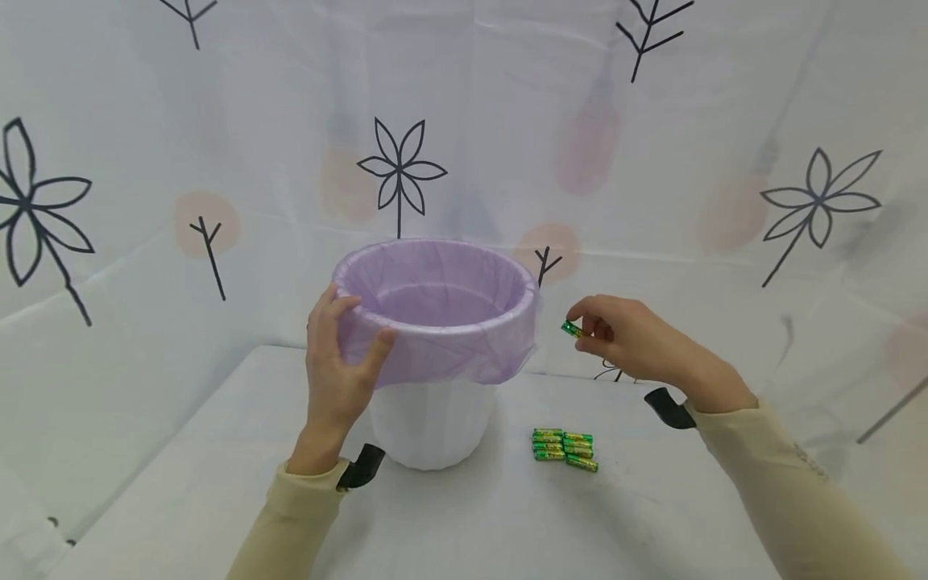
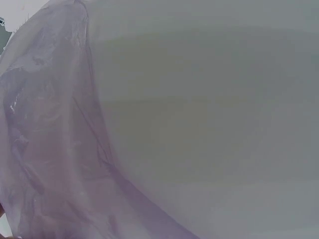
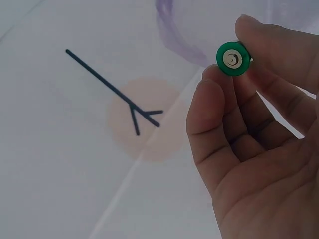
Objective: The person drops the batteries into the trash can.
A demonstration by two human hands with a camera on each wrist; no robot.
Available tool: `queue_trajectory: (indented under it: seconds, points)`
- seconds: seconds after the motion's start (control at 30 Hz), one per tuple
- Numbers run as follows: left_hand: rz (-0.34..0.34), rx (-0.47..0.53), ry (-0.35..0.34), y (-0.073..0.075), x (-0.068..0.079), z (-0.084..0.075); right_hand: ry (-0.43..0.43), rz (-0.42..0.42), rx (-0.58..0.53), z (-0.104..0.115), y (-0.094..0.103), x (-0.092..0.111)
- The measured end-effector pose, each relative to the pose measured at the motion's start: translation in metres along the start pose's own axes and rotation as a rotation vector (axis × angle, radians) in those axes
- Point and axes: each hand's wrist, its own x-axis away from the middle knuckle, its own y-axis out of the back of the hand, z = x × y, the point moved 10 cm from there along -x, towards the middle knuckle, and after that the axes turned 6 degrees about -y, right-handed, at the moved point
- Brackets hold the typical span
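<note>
Right hand (image 1: 632, 337) pinches one battery (image 1: 572, 329) midair near bench's (image 1: 652, 499) back edge, apart from bin (image 1: 431, 427). Left hand (image 1: 337, 374) half-open, gripping lined rim (image 1: 471, 328). Risks: slack pinch drops battery; left-hand tug drags liner (image 1: 442, 354) loose.

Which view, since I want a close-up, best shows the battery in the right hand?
The right wrist view: the battery appears large there, its green-rimmed end facing the camera. The head view shows it small, side-on; the left wrist view doesn't show it.
</note>
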Motion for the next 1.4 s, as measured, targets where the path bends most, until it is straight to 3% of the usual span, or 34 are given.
queue_trajectory:
  seconds: [0.3, 0.63, 1.0, 1.27, 1.4]
  points:
    - [-0.004, -0.004, 0.005, 0.002, 0.001, 0.0, 0.109, -0.047, 0.001, 0.039, 0.027, -0.024]
    - [-0.001, 0.008, 0.007, 0.001, 0.001, -0.001, 0.13, -0.037, -0.079, 0.066, 0.023, -0.059]
    - [-0.015, 0.019, -0.015, 0.005, -0.007, -0.041, 0.099, 0.01, -0.128, 0.085, 0.002, -0.098]
    - [-0.012, 0.006, -0.024, 0.001, -0.003, -0.01, 0.05, 0.051, -0.116, 0.082, -0.014, -0.118]
    - [-0.011, 0.003, -0.032, 0.001, -0.002, -0.004, 0.021, 0.079, -0.106, 0.079, -0.021, -0.124]
